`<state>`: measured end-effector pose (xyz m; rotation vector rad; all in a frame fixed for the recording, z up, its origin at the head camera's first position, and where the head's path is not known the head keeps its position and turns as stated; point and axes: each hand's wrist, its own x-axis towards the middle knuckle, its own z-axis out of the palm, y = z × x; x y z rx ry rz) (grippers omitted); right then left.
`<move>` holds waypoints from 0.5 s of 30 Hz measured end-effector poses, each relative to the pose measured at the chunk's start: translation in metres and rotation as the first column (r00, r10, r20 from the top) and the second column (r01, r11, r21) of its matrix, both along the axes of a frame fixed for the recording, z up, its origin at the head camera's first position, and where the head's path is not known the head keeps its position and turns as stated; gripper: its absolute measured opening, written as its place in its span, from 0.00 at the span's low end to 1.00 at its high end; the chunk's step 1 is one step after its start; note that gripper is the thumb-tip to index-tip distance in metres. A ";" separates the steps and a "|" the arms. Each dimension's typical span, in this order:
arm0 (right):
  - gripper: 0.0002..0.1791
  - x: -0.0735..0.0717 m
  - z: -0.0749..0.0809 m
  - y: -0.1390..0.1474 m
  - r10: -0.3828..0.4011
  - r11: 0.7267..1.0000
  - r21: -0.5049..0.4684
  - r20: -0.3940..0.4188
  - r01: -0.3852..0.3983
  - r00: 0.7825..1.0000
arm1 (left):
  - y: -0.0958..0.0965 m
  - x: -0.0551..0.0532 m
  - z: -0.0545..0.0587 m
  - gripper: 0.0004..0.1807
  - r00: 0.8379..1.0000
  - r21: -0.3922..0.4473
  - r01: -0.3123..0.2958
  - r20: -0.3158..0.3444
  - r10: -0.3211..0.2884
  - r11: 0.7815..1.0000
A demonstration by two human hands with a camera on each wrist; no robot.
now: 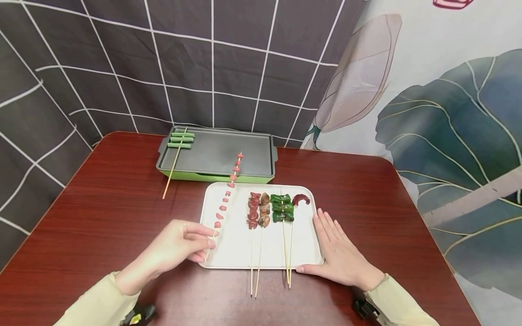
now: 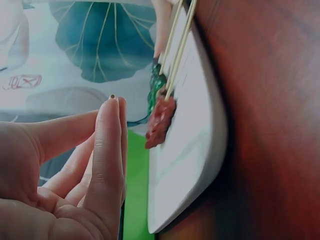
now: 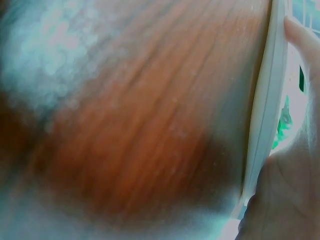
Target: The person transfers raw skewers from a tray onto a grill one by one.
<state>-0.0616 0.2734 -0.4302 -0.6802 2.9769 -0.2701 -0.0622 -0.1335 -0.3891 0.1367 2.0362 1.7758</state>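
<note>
Green-pieced skewer laid at ten o'clock on pan, handle overhanging. Pink skewer pinched low by left hand, pointed toward one o'clock over tray (bare stick: cleaner hold, presumably). Tray flanked at four o'clock by straight-fingered right hand, apparently for steadying.

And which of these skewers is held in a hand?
The skewer with spaced pink pieces: the left hand pinches it, while the others lie on the white tray or grey griddle.

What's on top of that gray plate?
A green skewer, poking out past the front edge. The pink skewer in the left hand hides a little of the gray plate.
</note>
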 end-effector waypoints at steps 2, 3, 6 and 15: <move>0.73 0.000 -0.001 0.001 0.001 1.000 -0.001 -0.003 -0.001 1.000 | -0.001 -0.004 0.003 0.19 1.000 -0.011 -0.012 -0.013 0.012 1.000; 0.73 0.000 -0.001 0.001 0.002 1.000 -0.001 -0.005 -0.002 1.000 | -0.002 -0.006 0.005 0.19 1.000 -0.014 -0.017 -0.018 0.017 1.000; 0.73 0.000 -0.002 0.002 0.002 1.000 0.000 -0.008 -0.002 1.000 | -0.003 -0.012 0.010 0.19 0.999 -0.020 -0.033 -0.030 0.032 0.999; 0.73 0.000 -0.001 0.001 0.003 1.000 0.002 -0.002 -0.003 1.000 | -0.012 -0.032 0.035 0.19 0.991 -0.035 -0.091 -0.104 0.087 0.995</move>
